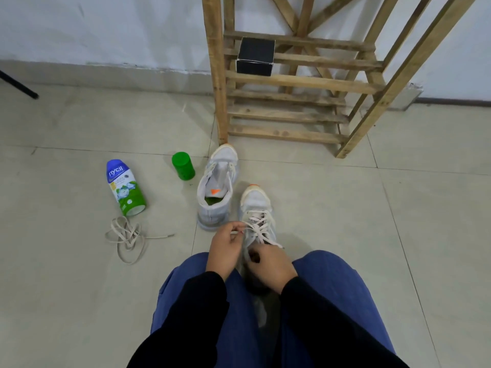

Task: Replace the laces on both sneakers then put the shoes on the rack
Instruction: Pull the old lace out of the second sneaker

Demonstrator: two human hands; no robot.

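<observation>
A white sneaker with an orange toe tip stands on the floor between my knees, a pale lace criss-crossed up its front. My left hand pinches one lace end at the shoe's left side. My right hand grips the shoe's collar, hiding its heel. A second white sneaker without a lace stands just left of it, its tongue pulled up. A loose pale lace lies tangled on the floor to the left. The wooden rack stands against the wall ahead.
A small black box sits on a rack shelf. A blue, white and green powder bottle lies on the tiles at left, with a green cap beside the unlaced sneaker. A dark stand leg enters at far left.
</observation>
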